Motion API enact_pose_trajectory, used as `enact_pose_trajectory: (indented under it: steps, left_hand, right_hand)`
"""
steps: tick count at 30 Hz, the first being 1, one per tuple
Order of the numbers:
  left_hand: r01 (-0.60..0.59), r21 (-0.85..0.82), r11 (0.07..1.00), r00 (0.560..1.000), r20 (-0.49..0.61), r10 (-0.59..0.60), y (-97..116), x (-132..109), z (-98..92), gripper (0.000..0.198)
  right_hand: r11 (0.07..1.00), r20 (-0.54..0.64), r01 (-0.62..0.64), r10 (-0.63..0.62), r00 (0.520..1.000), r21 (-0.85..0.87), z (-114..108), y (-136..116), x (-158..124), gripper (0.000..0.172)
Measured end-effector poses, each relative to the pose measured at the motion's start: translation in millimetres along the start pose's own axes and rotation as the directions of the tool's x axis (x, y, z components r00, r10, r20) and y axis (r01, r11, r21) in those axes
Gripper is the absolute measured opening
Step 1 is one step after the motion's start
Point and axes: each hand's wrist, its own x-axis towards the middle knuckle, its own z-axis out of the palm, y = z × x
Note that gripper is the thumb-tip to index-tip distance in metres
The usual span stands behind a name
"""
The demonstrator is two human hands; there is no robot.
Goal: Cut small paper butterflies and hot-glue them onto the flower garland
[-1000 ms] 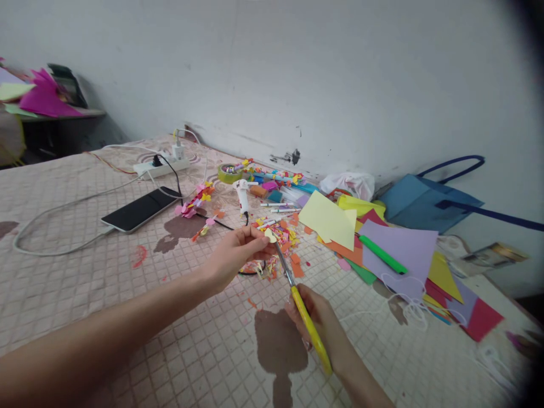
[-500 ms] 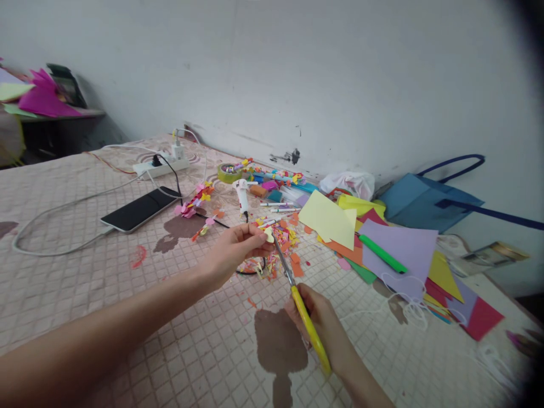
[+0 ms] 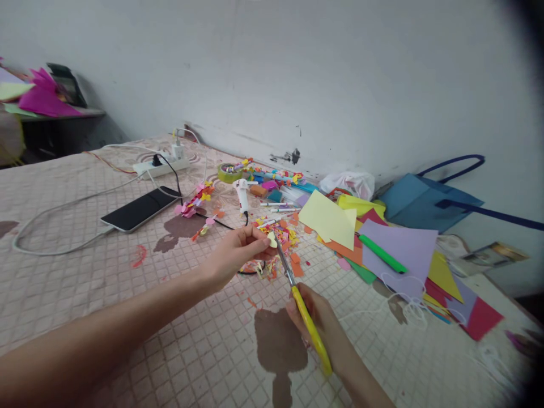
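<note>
Between the thumb and fingers of my left hand (image 3: 246,247) is a small pale yellow paper piece (image 3: 272,239), held up over the table. My right hand (image 3: 315,316) grips a pair of scissors (image 3: 306,320) with yellow handles, its fingers closed around them. The blades point up and away, with their tips at the right edge of the paper piece. Below and behind my left fingers lies a heap of colourful paper scraps (image 3: 290,233). Whether the blades are closed on the paper is too small to tell.
A white glue gun (image 3: 242,198) stands beyond my hands. Left are a phone (image 3: 140,210) on a cable and a power strip (image 3: 168,166). Coloured paper sheets (image 3: 395,249), a green cutter (image 3: 382,254), white string (image 3: 414,313) and a blue bag (image 3: 425,201) lie to the right.
My left hand and the paper piece have shifted slightly right and down, and the piece has turned a little. The scissors stay in my right hand, nearly in place.
</note>
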Motion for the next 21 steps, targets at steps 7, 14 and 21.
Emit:
enact_pose_trajectory:
  steps: [7, 14, 21]
  left_hand:
    - [-0.013, -0.017, 1.0, 1.0, 0.0, 0.013, 1.0, 0.2, -0.4, 0.02]
    - [-0.022, -0.018, 1.0, 1.0, -0.018, 0.022, 1.3, 1.0, -0.8, 0.02]
    - [-0.021, -0.028, 0.999, 0.999, -0.04, 0.02, 2.2, 2.5, -2.4, 0.019]
  right_hand:
    - [0.999, -0.013, 0.013, -0.012, 1.0, 0.034, 0.9, 0.6, 1.8, 0.031]
    - [1.0, -0.016, -0.005, 0.005, 1.0, -0.002, -1.9, -5.7, 0.2, 0.027]
    - [0.999, -0.001, -0.04, 0.04, 0.999, 0.017, -0.6, -7.1, -0.6, 0.025]
